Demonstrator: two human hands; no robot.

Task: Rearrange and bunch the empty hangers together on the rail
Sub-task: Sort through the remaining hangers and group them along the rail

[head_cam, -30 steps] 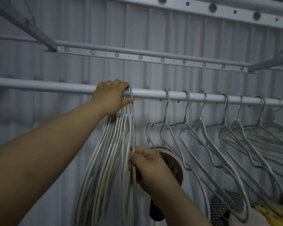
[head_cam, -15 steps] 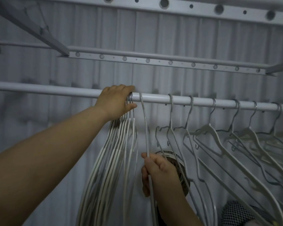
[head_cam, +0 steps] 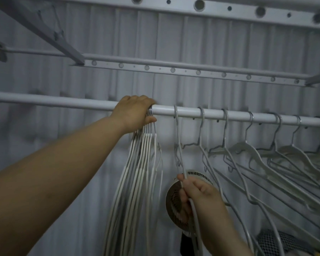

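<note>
The rail (head_cam: 63, 102) runs across the view, and everything here hangs from it or sits below it. At its middle, the left hand (head_cam: 135, 111) is curled over the top of the rail, thumb underneath, gripping the hooks of a tight bunch (head_cam: 142, 163) of white hangers that fall together straight down from that spot.

Just to the right of the bunch along the rail, a single hanger (head_cam: 179, 156) is hooked on by itself, with a small gap between it and the bunch. The right hand (head_cam: 198, 196), well below the rail, has its fingers closed around the lower part of this hanger.

Further right along the rail, the loose hangers (head_cam: 248, 150) are spaced out one by one, each turned at an angle, and they run on to the edge of the view. A round fan (head_cam: 174, 200) shows below the rail behind the right hand.

The job looks partly done: a good number are gathered, the held one appears next to be slid against the bunch, and several more to the right are not yet gathered.
</note>
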